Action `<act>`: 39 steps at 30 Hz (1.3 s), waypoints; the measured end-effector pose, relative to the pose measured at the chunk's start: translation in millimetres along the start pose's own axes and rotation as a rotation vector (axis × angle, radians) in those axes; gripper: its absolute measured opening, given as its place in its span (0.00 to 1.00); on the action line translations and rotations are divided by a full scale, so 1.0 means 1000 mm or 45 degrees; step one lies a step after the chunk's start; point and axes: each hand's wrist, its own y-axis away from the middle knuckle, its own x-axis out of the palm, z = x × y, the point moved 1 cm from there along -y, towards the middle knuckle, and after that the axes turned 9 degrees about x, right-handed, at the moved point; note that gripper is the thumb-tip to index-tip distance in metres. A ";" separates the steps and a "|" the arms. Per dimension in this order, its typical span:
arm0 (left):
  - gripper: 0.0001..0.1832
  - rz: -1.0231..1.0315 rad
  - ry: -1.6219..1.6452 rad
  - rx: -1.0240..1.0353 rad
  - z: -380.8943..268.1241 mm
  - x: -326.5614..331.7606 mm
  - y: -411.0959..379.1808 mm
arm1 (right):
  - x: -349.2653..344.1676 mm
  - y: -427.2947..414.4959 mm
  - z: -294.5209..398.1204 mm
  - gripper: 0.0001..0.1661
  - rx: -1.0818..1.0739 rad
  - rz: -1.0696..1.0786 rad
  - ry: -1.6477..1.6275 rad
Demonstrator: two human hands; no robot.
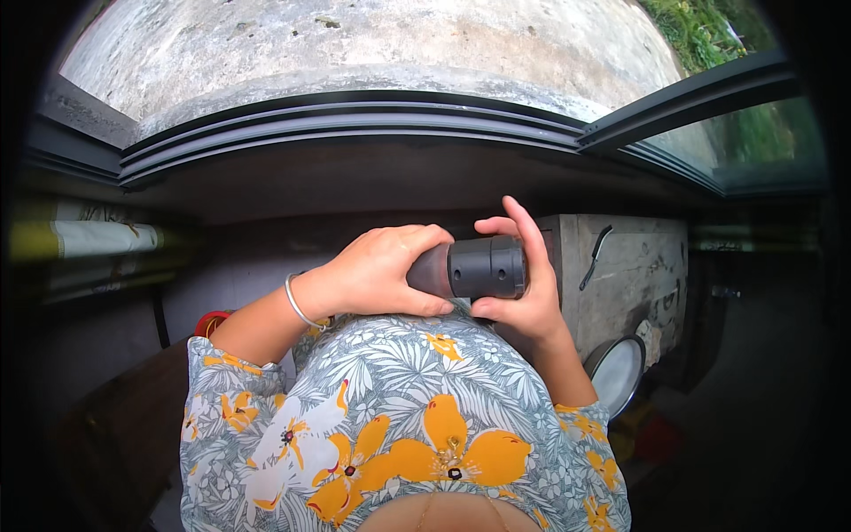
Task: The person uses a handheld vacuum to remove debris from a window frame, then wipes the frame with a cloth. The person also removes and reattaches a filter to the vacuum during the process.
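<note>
My left hand is wrapped around the dark grey, translucent-looking part of a cylindrical object, which lies sideways in front of my belly. The object's black end section points right and has small round holes in its side. My right hand cups that black end, its thumb below and its palm against the end face. The right index finger sticks up, apart from the object. Whether the object is a bottle or a device cannot be told.
A window frame with sliding tracks crosses ahead, with concrete ground outside. To the right is a worn wooden cabinet bearing a thin black-handled item. A round, dark-rimmed disc leans near it. A red round item shows behind my left forearm.
</note>
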 end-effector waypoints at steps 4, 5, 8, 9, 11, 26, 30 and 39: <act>0.31 0.118 -0.056 0.078 -0.003 0.003 0.002 | 0.009 -0.002 0.023 0.37 -0.615 -0.050 0.638; 0.29 0.025 -0.131 0.098 -0.005 0.007 0.002 | 0.010 -0.001 0.025 0.34 -0.560 -0.063 0.647; 0.23 -0.254 -0.464 0.157 -0.017 0.014 -0.005 | 0.011 -0.008 0.018 0.28 -0.456 -0.273 0.594; 0.23 -0.378 -0.585 0.243 -0.017 0.019 -0.009 | 0.010 -0.010 0.015 0.27 -0.391 -0.316 0.525; 0.23 -0.441 -0.807 0.261 -0.021 0.019 -0.018 | 0.005 -0.016 0.006 0.25 -0.265 -0.362 0.463; 0.47 0.170 0.033 -0.041 0.016 -0.008 -0.020 | -0.007 -0.011 -0.020 0.28 -0.069 -0.229 0.126; 0.32 0.131 -0.133 -0.042 0.012 0.013 -0.019 | 0.009 -0.001 -0.011 0.23 -0.126 -0.378 0.277; 0.32 -0.275 -0.857 0.404 0.016 0.033 -0.011 | 0.025 0.011 -0.026 0.21 0.425 -0.581 -0.158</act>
